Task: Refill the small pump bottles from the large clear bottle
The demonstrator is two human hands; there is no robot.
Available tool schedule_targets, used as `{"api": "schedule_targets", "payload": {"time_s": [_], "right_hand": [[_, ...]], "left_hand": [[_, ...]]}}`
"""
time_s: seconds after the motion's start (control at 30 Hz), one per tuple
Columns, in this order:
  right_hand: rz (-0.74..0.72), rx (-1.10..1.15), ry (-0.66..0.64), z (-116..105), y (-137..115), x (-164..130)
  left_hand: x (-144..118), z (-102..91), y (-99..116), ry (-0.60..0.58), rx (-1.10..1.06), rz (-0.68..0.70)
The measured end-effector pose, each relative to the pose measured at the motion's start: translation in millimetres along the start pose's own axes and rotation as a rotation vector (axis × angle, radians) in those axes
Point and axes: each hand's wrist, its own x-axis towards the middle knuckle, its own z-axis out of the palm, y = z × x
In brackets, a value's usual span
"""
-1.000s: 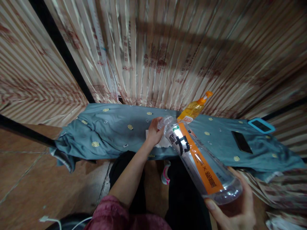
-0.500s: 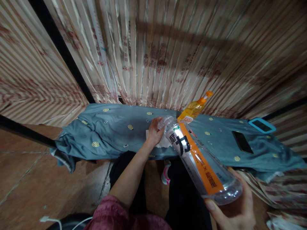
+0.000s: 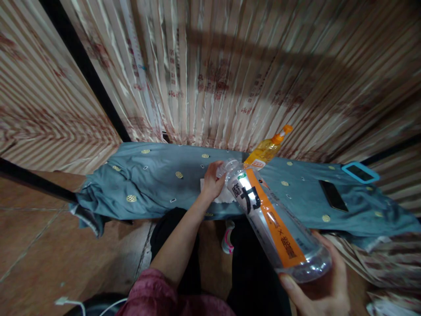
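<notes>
My right hand (image 3: 320,285) grips the base of a clear plastic bottle (image 3: 272,219) with an orange and black label. The bottle is tilted, its neck pointing away from me toward the table. My left hand (image 3: 212,180) is closed around the bottle's cap end, just above a white tissue (image 3: 223,195) lying on the blue cloth (image 3: 148,180) that covers the table. A yellow bottle with an orange cap (image 3: 266,151) leans behind them against the curtain.
A black phone (image 3: 332,196) and a device in a light blue case (image 3: 360,172) lie on the cloth at the right. A striped curtain (image 3: 213,66) hangs behind the table. A white cable (image 3: 70,303) lies on the tiled floor at lower left.
</notes>
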Motion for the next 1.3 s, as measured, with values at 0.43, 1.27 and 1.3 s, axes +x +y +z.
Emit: {"api": "schedule_targets", "payload": {"time_s": [0.43,1.27,1.3], "right_hand": [[0.077,0.061,-0.03,2.9,-10.8,0.4],[0.06,0.005,-0.015,3.2,-11.3,2.4],[0.06,0.012,-0.01,3.6,-11.7,2.3]], "left_hand": [[-0.4,0.5,-0.8,0.025,-0.006,-0.008],[0.2,0.0,-1.0,0.014,-0.012,-0.008],[0.4,0.2,-1.1,0.016,-0.017,-0.011]]}}
